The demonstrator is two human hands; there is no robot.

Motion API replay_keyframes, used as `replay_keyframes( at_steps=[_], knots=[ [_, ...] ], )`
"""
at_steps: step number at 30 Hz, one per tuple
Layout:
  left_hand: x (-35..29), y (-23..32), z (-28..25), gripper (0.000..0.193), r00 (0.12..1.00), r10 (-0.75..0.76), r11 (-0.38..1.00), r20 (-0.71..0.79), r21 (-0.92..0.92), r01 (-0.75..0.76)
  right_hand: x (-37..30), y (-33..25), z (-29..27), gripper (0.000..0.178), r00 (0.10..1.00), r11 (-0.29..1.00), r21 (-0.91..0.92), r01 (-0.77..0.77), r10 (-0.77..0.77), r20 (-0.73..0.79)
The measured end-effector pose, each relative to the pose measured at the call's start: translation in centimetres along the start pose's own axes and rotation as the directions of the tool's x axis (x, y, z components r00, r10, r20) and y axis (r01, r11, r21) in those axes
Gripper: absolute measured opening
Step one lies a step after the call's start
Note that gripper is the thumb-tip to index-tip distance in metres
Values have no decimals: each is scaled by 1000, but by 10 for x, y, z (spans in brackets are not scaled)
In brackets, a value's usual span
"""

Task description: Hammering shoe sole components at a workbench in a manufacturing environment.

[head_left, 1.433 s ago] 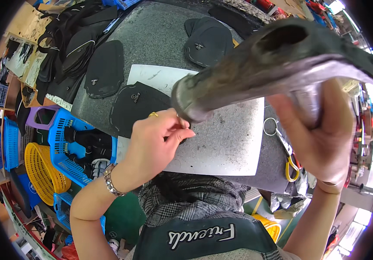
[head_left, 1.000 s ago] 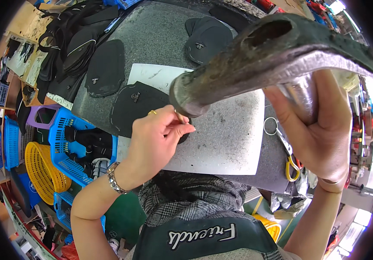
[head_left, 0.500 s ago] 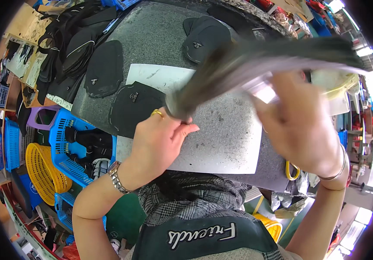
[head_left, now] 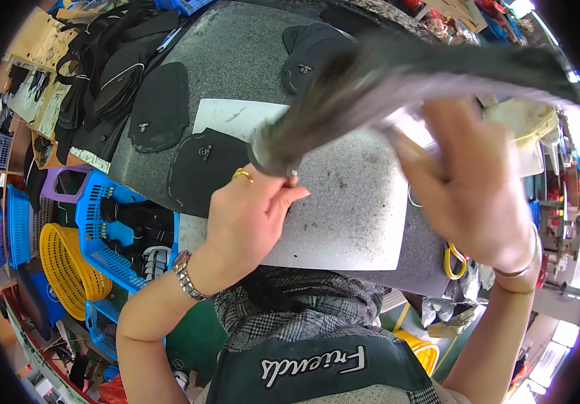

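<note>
My right hand (head_left: 468,192), smeared by motion, grips a hammer (head_left: 344,111). Its long dark-grey metal head is blurred and reaches leftward over my left hand. My left hand (head_left: 246,212) is closed above a white board (head_left: 350,222), thumb and fingers pinched together. A small metal glint shows at those fingertips; the hammer head hides most of what they hold. Beside my left hand lies a black rounded fabric panel (head_left: 199,172) with a small metal emblem, partly over the board. A similar black panel (head_left: 160,108) lies farther left.
More black panels (head_left: 313,57) lie at the far side of the grey table (head_left: 236,40). Black straps and fabric pieces (head_left: 111,74) are heaped at far left. A blue basket (head_left: 94,222) and yellow baskets (head_left: 67,269) stand left. Yellow-handled scissors (head_left: 455,261) lie near the right edge.
The hammer has shifted slightly left and its near end now sits a little lower, over my left fingers. My left hand has barely moved.
</note>
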State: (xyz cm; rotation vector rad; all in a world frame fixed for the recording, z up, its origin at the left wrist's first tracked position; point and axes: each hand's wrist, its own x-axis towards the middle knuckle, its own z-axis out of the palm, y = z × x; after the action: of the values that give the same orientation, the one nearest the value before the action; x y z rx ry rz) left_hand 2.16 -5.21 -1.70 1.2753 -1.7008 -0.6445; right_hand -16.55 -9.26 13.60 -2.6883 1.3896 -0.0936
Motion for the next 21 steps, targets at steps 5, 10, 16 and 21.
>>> replay_keyframes(
  at_steps=[5, 10, 16, 21],
  knots=[
    [7, -15, -3, 10, 957, -282, 874, 62, -394, 283, -6, 11, 8, 37, 985, 984, -50, 169, -166, 45],
    [4, -13, -1, 13, 993, -119, 974, -4, -193, 116, 5, 24, 15, 38, 925, 962, 164, 220, -152, -347],
    [0, -4, 2, 13, 998, 66, 995, -8, 75, -65, -1, 14, 12, 37, 989, 990, 34, 138, -135, -67],
    [12, -11, -7, 6, 906, -396, 722, 149, -559, 407, -4, 19, 13, 32, 986, 983, 83, 164, -162, -35]
  ],
)
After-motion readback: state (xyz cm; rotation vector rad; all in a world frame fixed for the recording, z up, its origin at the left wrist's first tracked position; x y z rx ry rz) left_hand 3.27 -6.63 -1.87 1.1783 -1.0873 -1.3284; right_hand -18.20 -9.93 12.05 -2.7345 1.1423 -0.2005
